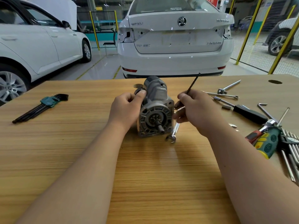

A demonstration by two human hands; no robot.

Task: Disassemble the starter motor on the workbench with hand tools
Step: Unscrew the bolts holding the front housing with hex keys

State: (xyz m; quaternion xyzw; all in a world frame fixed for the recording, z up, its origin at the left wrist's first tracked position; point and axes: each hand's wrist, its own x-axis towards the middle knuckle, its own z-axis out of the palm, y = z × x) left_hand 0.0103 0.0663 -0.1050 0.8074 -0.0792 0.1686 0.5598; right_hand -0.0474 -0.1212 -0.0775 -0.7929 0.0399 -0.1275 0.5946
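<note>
- Surveying from the left edge of the workbench (145, 183): a hex key set (40, 107) in a green holder lies there, well apart from both hands. Judged to be parked as the supply of other sizes, clear of the working area.
- The left hand (127, 109) grips the left flank of the starter motor (155, 109), with fingers curled round the housing and the thumb pressed on a dark round part on top. Judged purpose: bracing the body against turning force from the tool side.
- The starter motor lies on its side at about mid-width of the tabletop, nearer the far edge than the near edge. Its flange and pinion shaft face the person, which exposes the flange fasteners. It sits directly between the two hands and touches the left one.
- An open-end wrench (174, 133) lies flat just beside the motor's lower right, partly under the right hand.
- The right hand (194, 110) pinches a hex key (193, 84) between thumb and fingers, its long arm rising toward the far edge. The working tip is hidden by the fingers at the flange's right rim, so I cannot tell whether it is seated.
- Toward the right edge, a black-handled driver (249, 113) and other loose tools lie within the right hand's reach.
</note>
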